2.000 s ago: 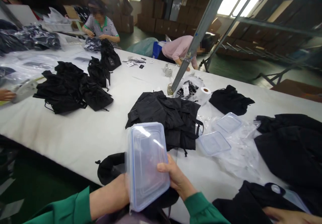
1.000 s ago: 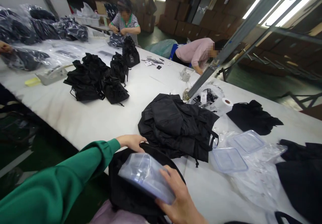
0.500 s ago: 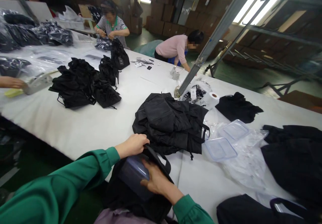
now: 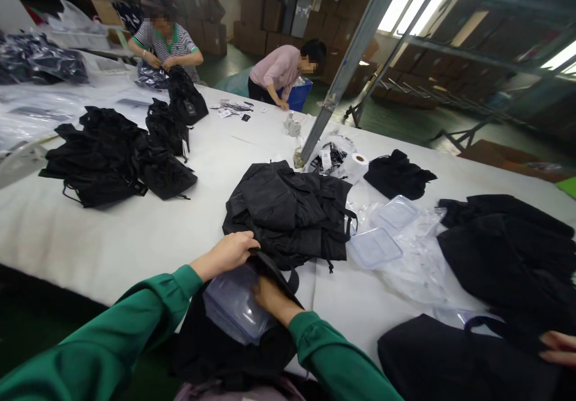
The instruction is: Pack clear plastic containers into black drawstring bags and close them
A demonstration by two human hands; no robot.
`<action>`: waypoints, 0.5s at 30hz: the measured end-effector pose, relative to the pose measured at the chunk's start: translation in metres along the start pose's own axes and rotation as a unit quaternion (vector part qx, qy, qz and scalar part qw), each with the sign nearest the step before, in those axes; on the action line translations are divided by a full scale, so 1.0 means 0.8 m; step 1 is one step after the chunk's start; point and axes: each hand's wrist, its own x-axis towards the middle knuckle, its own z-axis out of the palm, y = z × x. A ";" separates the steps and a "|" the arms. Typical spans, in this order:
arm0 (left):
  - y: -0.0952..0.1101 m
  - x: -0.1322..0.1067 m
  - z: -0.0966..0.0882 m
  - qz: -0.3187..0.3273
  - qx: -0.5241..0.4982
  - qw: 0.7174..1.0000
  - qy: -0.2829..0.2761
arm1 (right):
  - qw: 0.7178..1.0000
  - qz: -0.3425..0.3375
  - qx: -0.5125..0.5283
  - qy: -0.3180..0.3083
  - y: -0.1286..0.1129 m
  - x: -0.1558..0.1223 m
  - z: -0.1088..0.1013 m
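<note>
Pinching bag with left hand; cannot tell grip of right hand inside. Hold probably light, stiff box by edges.

clr box: now in blk bag | hands: L off box, on bag

Clear plastic box sits tilted in black bag; bag's mouth open.
</note>
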 end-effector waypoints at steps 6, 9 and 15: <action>-0.024 -0.022 -0.015 -0.055 -0.103 0.991 0.069 | 0.988 -0.015 -0.148 -0.042 -0.015 -0.017 0.068; -0.020 -0.091 0.003 -0.147 -0.132 0.962 0.188 | 0.986 0.020 -0.156 -0.051 0.001 -0.009 0.060; 0.039 -0.241 0.143 -0.470 -0.380 0.780 0.163 | 0.988 0.037 -0.119 -0.090 0.012 0.013 0.043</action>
